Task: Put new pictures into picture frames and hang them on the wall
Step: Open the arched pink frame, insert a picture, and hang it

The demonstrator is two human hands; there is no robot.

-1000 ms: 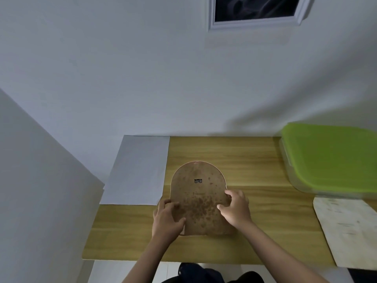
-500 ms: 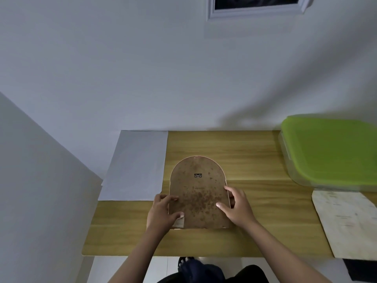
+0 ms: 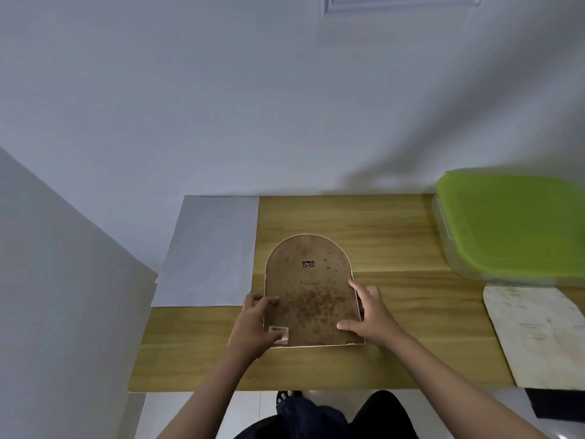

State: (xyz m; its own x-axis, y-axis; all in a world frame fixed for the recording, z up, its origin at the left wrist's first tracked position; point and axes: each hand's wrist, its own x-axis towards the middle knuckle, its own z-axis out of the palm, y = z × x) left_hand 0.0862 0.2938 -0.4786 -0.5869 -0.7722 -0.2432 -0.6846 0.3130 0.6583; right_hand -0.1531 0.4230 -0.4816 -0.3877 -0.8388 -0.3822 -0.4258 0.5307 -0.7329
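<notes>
Both forearms come up from the bottom edge and angle in toward the middle of the desk point(image 3: 395, 242). The left hand point(image 3: 254, 327) sits at the lower left corner of the arched picture frame point(image 3: 308, 293), which lies face down so its brown, spotty backing board is up. Its fingers point(image 3: 264, 301) curl over the frame's left edge and the thumb presses down on the backing right by the barcode sticker point(image 3: 278, 329), so that hand is gripping the frame. The right hand point(image 3: 370, 315) does the same on the lower right side: fingers wrapped around the right edge, thumb laid flat on the board near the bottom corner. So the frame is pinched between the 2 hands, flat bottom edge toward the person, rounded top pointing at the wall. Can't tell if it's lifted a bit or lying flat on the desk. There's a small metal hanger point(image 3: 307, 264) near the top of the backing.

A white sheet of paper point(image 3: 209, 248) lies just left of the frame, touching the left hand's fingers or close to it. A green-lidded plastic box point(image 3: 512, 223) sits at the far right, with a pale arched board point(image 3: 538, 334) in front of it. A white-framed picture point(image 3: 399, 1) hangs on the wall above.
</notes>
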